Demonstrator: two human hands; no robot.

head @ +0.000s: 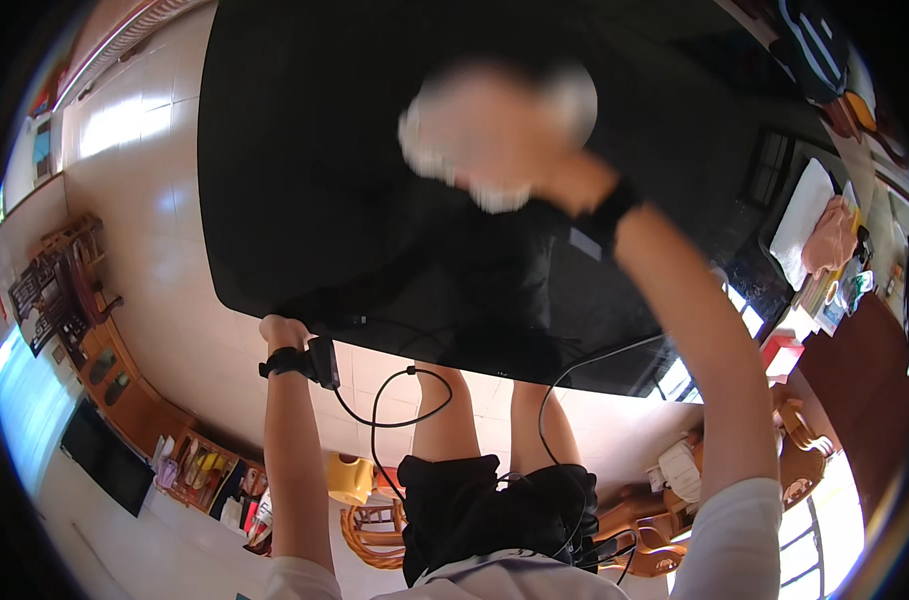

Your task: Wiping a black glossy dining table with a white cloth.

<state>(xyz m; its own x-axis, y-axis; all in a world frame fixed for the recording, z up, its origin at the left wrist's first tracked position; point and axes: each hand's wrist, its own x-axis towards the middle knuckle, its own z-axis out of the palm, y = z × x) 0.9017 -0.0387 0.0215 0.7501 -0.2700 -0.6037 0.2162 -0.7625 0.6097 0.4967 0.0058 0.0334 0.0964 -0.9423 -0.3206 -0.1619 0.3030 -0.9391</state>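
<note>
A glossy black tabletop (312, 187) spreads out before me and mirrors my arms and body. Over it, my right hand (510, 131) is smeared by motion blur and rests on a bunched white cloth (499, 199). White edges of the cloth show on several sides of the hand; the fingers themselves are too blurred to make out. My left hand (284, 330) is at the near left edge of the tabletop, its fingers mostly hidden from this angle. Black bands with small devices circle both wrists.
A black cable (402, 425) loops from the left wrist device past my legs; another cable (542, 420) hangs by the table's near edge. Along the right side lie a white pillow-like item (803, 217), a pink cloth (829, 238) and a red-and-white box (783, 356). Behind me stands a yellow stool (351, 478).
</note>
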